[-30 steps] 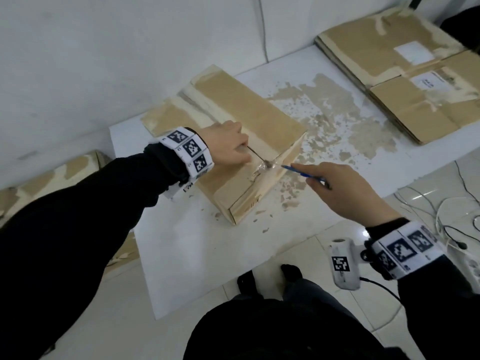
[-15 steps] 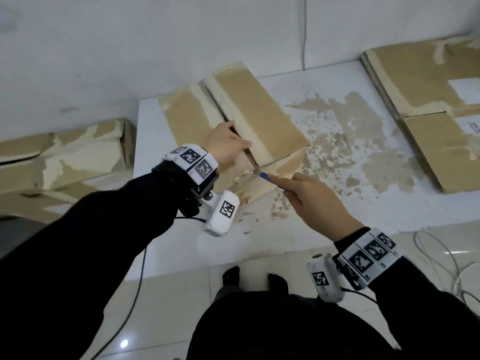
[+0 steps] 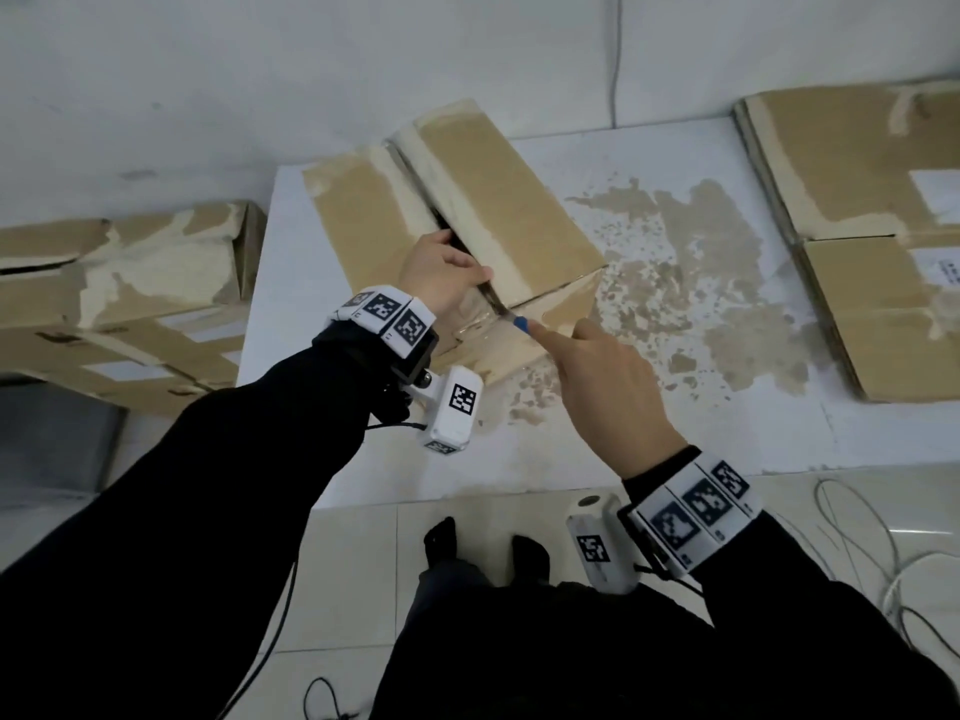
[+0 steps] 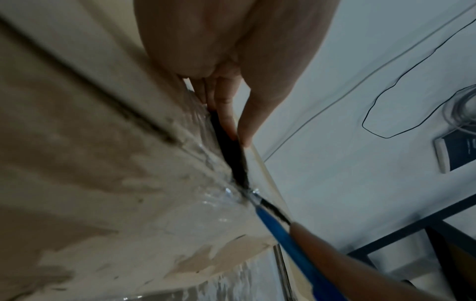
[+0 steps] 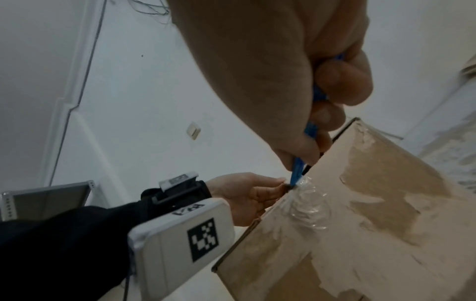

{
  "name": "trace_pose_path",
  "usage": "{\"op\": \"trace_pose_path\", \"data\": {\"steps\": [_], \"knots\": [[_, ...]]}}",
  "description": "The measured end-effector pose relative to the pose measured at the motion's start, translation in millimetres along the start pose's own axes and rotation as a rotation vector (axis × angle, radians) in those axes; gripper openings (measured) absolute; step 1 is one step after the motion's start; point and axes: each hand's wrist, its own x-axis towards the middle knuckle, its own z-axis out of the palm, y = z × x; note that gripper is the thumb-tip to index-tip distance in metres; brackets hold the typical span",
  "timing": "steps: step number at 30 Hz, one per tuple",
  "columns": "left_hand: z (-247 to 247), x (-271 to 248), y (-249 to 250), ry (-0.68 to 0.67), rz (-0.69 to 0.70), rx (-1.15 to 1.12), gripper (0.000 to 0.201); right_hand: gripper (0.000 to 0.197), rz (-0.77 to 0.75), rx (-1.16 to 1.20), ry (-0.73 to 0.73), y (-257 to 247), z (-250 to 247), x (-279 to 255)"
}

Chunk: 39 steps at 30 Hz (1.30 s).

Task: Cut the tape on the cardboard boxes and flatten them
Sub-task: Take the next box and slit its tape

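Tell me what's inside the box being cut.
Only a dark gap shows between the box's top flaps, where the left hand's fingers hook in. The flaps cover any contents.

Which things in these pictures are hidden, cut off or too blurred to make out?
- Blade of the blue cutter: too small in the head view, blurred in the left wrist view.
- Inside of the cardboard box: only a dark slit shows.
- Left hand fingertips: tucked into the slit.
- Flattened boxes: cut by the right edge, labels unreadable.
- Right hand grip: hidden in the head view.
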Motion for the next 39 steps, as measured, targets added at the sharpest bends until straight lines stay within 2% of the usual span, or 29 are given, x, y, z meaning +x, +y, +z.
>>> {"op": "trace_pose_path", "data": {"steps": [4, 7, 8, 10, 13, 16, 19, 23, 26, 30, 33, 36, 39], "knots": [[1.6, -1.1, -1.4, 0.004, -0.003, -0.025, 0.016, 0.059, 0.002, -0.009, 0.045, 1.8, -1.1, -7.7], [-0.9, -0.1, -3.2, 0.006, -0.004, -0.052, 0.018, 0.054, 0.128, -0.012, 0.114, 24.7, -10.8, -4.8], [-1.1, 0.2, -3.0, 0.008, -0.013, -0.057, 0.017, 0.052, 0.125, -0.005, 0.120, 28.6, -14.7, -4.3], [1.0, -0.6, 1.1, 0.004, -0.031, -0.017, 0.019, 0.047, 0.036, 0.058, 0.087, 27.6, -20.4, -6.0], [5.4, -0.6, 6.8, 0.008, 0.010, 0.192, 0.035, 0.039, -0.051, 0.162, -0.010, 23.1, -26.4, -13.3], [-1.6, 5.9, 10.2, -0.030, 0.045, 0.317, 0.038, 0.022, 0.008, 0.291, -0.006, 40.7, -38.7, -14.5], [-22.6, 14.1, 10.0, -0.090, 0.105, 0.451, 0.039, 0.015, 0.068, 0.527, 0.011, 55.2, -53.7, -5.9], [-61.8, 14.9, 6.0, -0.236, 0.203, 0.662, 0.031, 0.019, 0.166, 0.771, 0.068, 69.6, -58.0, 31.2], [-80.2, 17.2, 2.8, -0.356, 0.228, 0.830, 0.040, 0.021, 0.227, 0.746, 0.160, 71.8, -50.4, 61.7], [-88.9, 31.5, 6.1, -0.223, 0.270, 0.912, 0.031, 0.027, 0.403, 0.673, 0.158, 70.5, -43.4, 78.6], [-92.6, 39.8, 5.1, -0.197, 0.238, 0.929, 0.028, 0.025, 0.428, 0.690, 0.147, 64.2, -42.0, 65.8], [-94.1, 43.4, 6.3, -0.229, 0.189, 0.981, 0.037, 0.018, 0.437, 0.811, 0.117, 55.0, -38.6, 47.0], [-94.9, 39.0, 8.6, -0.272, 0.156, 1.054, 0.053, 0.018, 0.477, 1.095, -0.001, 37.5, -33.9, 30.8]]}}
